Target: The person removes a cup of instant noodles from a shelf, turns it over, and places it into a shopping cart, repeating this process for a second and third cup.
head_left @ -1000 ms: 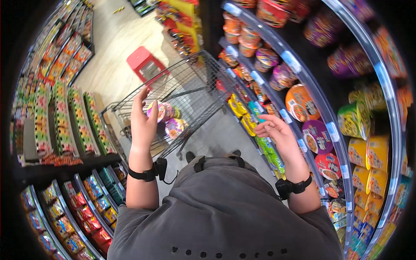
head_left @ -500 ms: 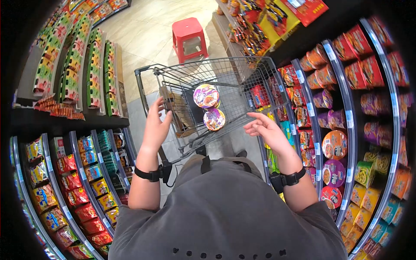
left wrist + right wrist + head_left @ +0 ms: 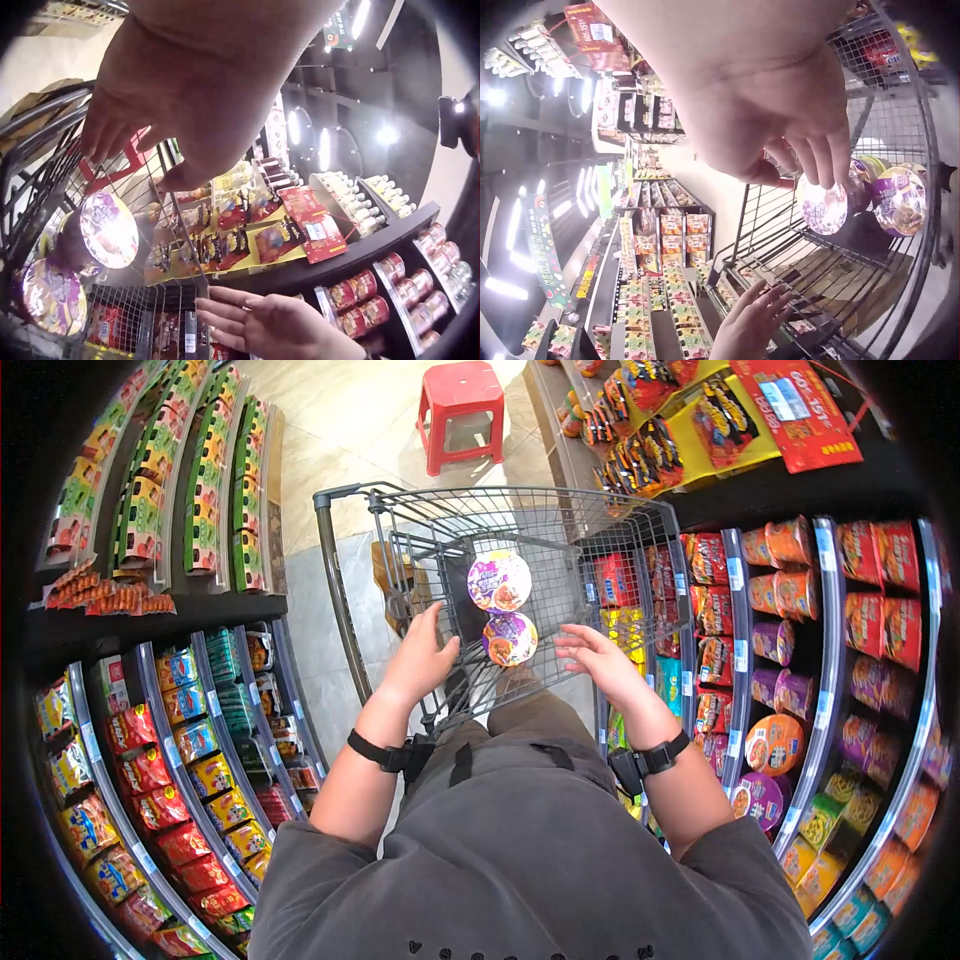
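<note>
Both hands are held over the near end of a wire shopping cart [image 3: 640, 510], with nothing in either. My left hand [image 3: 425, 655] is at the cart's left near side, fingers loosely bent and thumb apart. My right hand [image 3: 605, 665] hovers opposite it, fingers relaxed and pointing inward. Between and beyond the hands, purple-and-white instant noodle bowls [image 3: 500, 582] lie in the cart, their round printed lids facing up. In the right wrist view, the fingers of my right hand [image 3: 780, 127] overlap one noodle bowl [image 3: 825, 206].
A red plastic stool [image 3: 462, 415] stands on the floor beyond the cart. Shelves of noodle bowls and packets [image 3: 780, 590] line the right side. Bagged snacks [image 3: 185, 790] fill racks on the left. A red price sign [image 3: 800, 410] hangs at the upper right.
The view has swung round to the right, and the cart now lies more squarely in front of the body. Both hands stay empty; the left has come closer to the right.
</note>
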`<state>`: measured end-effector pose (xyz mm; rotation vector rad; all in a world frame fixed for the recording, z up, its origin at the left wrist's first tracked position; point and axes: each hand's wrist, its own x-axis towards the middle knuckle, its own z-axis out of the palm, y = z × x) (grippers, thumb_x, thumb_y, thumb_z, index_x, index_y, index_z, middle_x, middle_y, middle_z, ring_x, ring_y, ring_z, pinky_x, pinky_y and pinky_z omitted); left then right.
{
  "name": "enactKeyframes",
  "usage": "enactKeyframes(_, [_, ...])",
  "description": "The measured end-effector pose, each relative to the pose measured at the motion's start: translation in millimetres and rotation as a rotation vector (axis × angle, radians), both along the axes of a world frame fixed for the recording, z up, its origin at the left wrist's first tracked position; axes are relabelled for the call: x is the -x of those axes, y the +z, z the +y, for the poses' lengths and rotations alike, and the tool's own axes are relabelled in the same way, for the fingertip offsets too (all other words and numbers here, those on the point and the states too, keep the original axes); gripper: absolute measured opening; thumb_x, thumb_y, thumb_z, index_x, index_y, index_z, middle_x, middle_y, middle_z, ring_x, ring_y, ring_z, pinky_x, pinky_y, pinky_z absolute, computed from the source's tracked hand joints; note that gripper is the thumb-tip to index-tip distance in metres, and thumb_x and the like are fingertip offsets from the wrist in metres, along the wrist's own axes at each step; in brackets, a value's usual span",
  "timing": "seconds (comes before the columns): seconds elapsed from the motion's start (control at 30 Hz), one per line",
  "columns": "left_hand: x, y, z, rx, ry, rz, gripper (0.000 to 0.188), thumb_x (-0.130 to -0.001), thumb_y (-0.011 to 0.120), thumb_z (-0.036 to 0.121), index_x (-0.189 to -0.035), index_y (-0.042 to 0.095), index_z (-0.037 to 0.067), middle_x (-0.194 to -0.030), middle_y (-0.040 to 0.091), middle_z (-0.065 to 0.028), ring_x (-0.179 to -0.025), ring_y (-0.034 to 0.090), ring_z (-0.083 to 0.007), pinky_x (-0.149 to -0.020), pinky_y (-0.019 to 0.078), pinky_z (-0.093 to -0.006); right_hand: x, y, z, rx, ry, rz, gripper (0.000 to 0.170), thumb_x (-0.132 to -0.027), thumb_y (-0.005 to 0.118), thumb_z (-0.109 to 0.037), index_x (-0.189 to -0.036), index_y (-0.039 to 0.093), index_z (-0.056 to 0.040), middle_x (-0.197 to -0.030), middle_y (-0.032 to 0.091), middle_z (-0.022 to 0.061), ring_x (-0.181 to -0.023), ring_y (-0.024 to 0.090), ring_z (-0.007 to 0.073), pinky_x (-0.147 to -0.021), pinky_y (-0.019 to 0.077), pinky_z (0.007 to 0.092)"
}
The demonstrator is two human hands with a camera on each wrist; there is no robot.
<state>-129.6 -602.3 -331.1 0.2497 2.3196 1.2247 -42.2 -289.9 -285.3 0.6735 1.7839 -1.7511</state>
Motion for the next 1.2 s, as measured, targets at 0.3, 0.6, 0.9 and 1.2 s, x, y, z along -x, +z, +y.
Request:
enactKeyframes(0.3, [28.2, -86.2, 60.3, 0.116, 0.014, -0.228, 0.077, -0.094, 0.066, 0.025, -0.151, 0.034, -0.015, -0.146, 0.049, -0.0354, -0.14, 0.048, -0.044, -0.118, 0.0392, -0.0428, 90.0, -104.1, 14.1, -0.156, 0.13, -0.12, 0.066, -0.099, 0.057, -0.014, -0.159, 0.033, -0.0007, -0.153, 0.051, 0.019, -0.134, 0.055, 0.0261, -0.105, 0.0476, 0.0355])
enactKeyframes(0.6, [52.4, -130.8, 100.3, 0.086, 0.214, -0.293, 0.064, -0.092, 0.068, 0.017, -0.144, 0.044, -0.012, -0.136, 0.061, -0.0313, -0.126, 0.061, -0.042, -0.108, 0.0489, -0.0446, 128.8, -166.1, 19.3, -0.208, 0.371, -0.107, 0.075, -0.096, 0.063, -0.019, -0.162, 0.03, -0.0026, -0.107, 0.074, 0.013, -0.099, 0.071, 0.0193, -0.085, 0.0553, 0.0338])
enactKeyframes(0.9, [49.7, -107.8, 83.6, -0.056, 0.256, -0.364, 0.06, -0.094, 0.07, 0.02, -0.143, 0.049, -0.007, -0.134, 0.064, -0.0276, -0.124, 0.066, -0.0343, -0.103, 0.0518, -0.0406, 127.5, -151.9, 18.5, -0.144, 0.268, -0.081, 0.052, -0.104, 0.059, -0.026, -0.147, 0.05, 0.0018, -0.089, 0.07, 0.0081, -0.07, 0.068, 0.016, -0.067, 0.0558, 0.0301])
enactKeyframes(1.2, [39.8, 30.6, 49.3, -0.244, -0.052, -0.065, 0.089, -0.091, 0.078, 0.027, -0.161, 0.031, 0.001, -0.165, 0.035, -0.0235, -0.154, 0.033, -0.032, -0.125, 0.0286, -0.0402, 90.2, -36.2, 7.8, 0.23, -0.102, -0.085, 0.027, -0.109, 0.053, -0.026, -0.12, 0.063, -0.0029, -0.082, 0.066, 0.002, -0.061, 0.059, 0.0084, -0.059, 0.0515, 0.0249])
